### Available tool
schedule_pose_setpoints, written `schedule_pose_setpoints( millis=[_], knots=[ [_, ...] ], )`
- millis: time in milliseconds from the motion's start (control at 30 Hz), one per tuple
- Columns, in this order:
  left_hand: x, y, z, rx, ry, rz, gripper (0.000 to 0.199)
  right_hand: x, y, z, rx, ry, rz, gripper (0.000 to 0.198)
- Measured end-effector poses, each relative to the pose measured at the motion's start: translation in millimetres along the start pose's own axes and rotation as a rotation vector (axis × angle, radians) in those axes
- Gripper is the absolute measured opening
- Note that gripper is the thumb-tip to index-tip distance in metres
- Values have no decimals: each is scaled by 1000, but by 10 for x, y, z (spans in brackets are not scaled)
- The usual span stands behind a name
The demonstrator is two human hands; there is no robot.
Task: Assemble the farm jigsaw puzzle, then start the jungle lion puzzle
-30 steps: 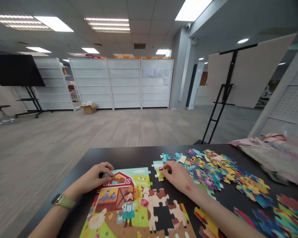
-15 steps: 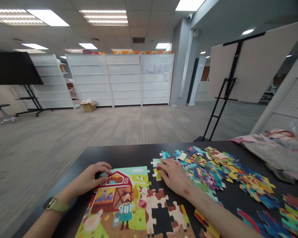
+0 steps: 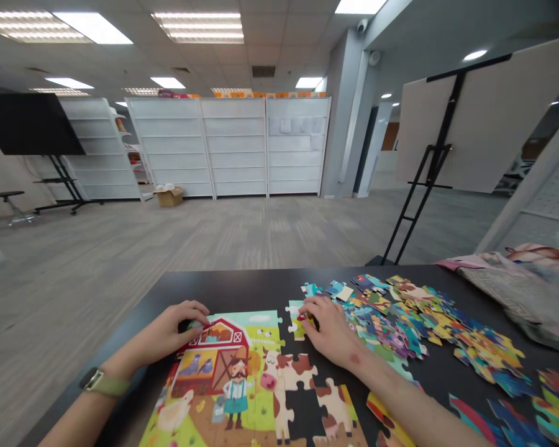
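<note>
A partly assembled jigsaw puzzle lies on the dark table, showing a red barn, a farmer, a hen and a cow. My left hand rests at its upper left edge, thumb and fingers apart, fingertips touching the barn part. Right of the assembled part, my right hand has thumb and fingertips on a puzzle piece in pale blue and green with a small red detail. A narrow gap separates that piece from the puzzle. The fingers cover its right side. Within the cow area, a hole shows the dark tabletop.
A heap of loose puzzle pieces spreads over the table's right side, some under my right forearm. Plastic-wrapped fabric lies at the right edge. Beyond the table stand an easel board, white shelves and a screen.
My right hand has shifted slightly, its fingers now more bent at the piece, and more of the red detail shows. My left hand stays in place. The view has moved a little.
</note>
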State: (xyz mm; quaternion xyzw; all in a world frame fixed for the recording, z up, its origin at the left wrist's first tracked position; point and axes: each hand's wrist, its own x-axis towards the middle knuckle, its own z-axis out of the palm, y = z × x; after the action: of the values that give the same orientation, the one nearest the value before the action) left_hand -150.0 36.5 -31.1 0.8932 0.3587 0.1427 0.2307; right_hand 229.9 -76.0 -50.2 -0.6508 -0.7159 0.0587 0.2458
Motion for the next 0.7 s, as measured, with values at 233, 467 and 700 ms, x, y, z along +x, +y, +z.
schedule_pose_setpoints(
  millis=[233,467,700],
  knots=[
    [4,-17,-25,-62,49,65,22,-23,12,-2,-31,-13,-37,29],
    [-37,-4,-111,-47,117,23,26,15,123,61,-113,22,-89,32],
    [-21,1,-67,-8,80,25,23,0,115,46,-136,29,-114,31]
  ],
)
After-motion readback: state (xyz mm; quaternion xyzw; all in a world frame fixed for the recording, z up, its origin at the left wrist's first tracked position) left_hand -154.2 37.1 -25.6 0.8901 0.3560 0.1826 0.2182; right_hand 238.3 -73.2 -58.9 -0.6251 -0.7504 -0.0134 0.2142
